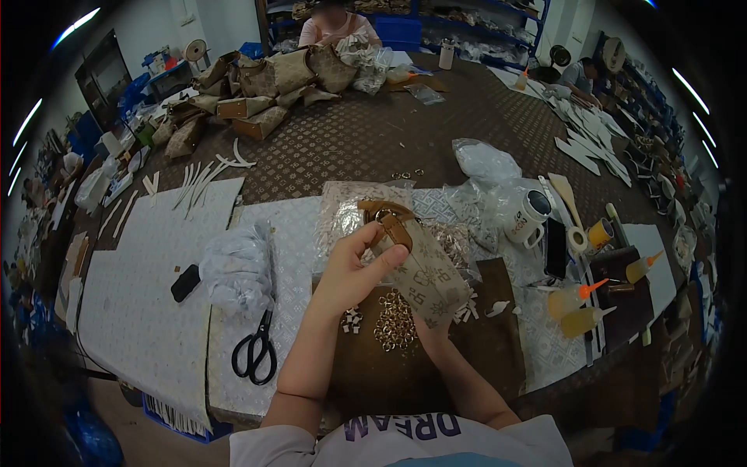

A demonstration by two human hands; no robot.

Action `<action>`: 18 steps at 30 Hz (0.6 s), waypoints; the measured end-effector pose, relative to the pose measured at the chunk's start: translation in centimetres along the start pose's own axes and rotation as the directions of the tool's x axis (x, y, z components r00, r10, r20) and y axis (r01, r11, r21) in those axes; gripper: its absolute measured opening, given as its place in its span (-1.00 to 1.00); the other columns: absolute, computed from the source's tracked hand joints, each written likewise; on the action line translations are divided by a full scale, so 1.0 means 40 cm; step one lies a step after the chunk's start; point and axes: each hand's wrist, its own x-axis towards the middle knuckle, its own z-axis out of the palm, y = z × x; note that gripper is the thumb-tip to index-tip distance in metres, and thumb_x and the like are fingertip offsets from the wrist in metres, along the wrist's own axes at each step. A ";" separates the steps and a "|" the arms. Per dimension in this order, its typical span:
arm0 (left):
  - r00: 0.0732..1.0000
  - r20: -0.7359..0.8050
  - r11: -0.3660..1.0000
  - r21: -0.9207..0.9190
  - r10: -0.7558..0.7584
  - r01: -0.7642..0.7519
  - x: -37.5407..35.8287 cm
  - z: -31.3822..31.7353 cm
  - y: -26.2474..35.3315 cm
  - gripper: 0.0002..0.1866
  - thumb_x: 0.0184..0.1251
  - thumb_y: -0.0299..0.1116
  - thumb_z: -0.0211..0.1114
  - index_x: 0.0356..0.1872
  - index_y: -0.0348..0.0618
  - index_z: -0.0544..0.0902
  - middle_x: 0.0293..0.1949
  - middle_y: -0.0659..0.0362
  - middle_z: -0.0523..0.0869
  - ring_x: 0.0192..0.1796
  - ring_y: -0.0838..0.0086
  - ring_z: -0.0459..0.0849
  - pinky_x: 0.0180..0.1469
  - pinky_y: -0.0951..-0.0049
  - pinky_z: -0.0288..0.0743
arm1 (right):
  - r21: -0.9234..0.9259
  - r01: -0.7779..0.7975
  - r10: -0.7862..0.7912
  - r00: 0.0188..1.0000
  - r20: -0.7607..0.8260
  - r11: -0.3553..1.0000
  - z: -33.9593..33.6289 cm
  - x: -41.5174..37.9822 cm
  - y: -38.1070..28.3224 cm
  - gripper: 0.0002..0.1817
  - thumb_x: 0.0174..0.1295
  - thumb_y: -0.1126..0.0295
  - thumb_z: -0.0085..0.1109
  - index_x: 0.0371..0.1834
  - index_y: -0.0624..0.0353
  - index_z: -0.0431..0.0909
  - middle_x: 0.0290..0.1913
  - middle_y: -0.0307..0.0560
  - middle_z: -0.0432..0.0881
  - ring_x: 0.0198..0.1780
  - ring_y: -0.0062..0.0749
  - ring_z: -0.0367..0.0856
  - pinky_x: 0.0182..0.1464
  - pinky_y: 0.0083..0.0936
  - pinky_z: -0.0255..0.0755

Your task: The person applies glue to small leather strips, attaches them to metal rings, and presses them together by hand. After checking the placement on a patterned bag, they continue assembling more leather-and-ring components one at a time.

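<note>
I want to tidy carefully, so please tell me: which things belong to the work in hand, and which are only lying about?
Probably in the work:
- patterned piece with brown tab, held
- pile of gold rings

Apparently just lying about:
- white mug
- black scissors

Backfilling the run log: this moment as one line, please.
left hand: pinching brown tab on patterned piece | right hand: under piece, fingers hidden | nearby: gold-coloured rings, black scissors

Left hand [366,263] pinched, right hand [431,331] mostly hidden
</note>
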 end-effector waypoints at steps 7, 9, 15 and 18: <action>0.999 -0.034 1.000 0.013 0.001 0.000 0.000 0.002 0.002 -0.75 0.22 -0.34 0.32 -0.17 -0.31 0.60 -0.34 0.30 0.63 -0.23 0.68 0.50 -0.11 0.61 0.37 | -0.066 -0.071 0.069 0.997 -0.034 0.995 -0.007 -0.017 0.024 -0.47 0.13 0.55 0.24 0.17 0.25 0.28 0.10 -0.03 0.40 0.09 -0.34 0.43 0.04 -0.49 0.39; 1.000 -0.022 1.000 0.004 0.002 -0.002 0.000 -0.001 0.001 -0.75 0.23 -0.35 0.32 -0.17 -0.31 0.60 -0.34 0.29 0.64 -0.22 0.68 0.51 -0.12 0.61 0.39 | -0.017 -0.117 0.116 0.993 -0.022 0.993 -0.005 -0.010 0.009 -0.50 0.21 0.42 0.12 0.22 0.21 0.23 0.13 -0.05 0.38 0.12 -0.34 0.43 0.06 -0.43 0.41; 0.992 0.125 0.987 -0.158 -0.004 0.024 -0.005 -0.030 0.000 -0.70 0.19 -0.41 0.34 -0.08 -0.34 0.59 -0.19 0.22 0.67 -0.10 0.62 0.55 -0.01 0.55 0.41 | 0.505 -0.084 0.100 0.995 -0.003 0.859 -0.007 0.011 0.004 -0.49 0.39 0.20 -0.10 0.33 0.14 0.12 0.29 -0.05 0.24 0.28 -0.30 0.31 0.21 -0.31 0.37; 0.984 0.179 0.979 -0.199 -0.011 0.048 -0.002 -0.039 -0.004 -0.67 0.17 -0.44 0.34 -0.05 -0.35 0.58 -0.13 0.19 0.66 -0.05 0.59 0.55 0.03 0.52 0.40 | 0.276 0.153 -0.146 0.988 -0.045 0.949 -0.002 0.031 -0.013 -0.48 0.37 0.22 -0.08 0.34 0.14 0.11 0.34 -0.04 0.18 0.33 -0.27 0.25 0.28 -0.27 0.30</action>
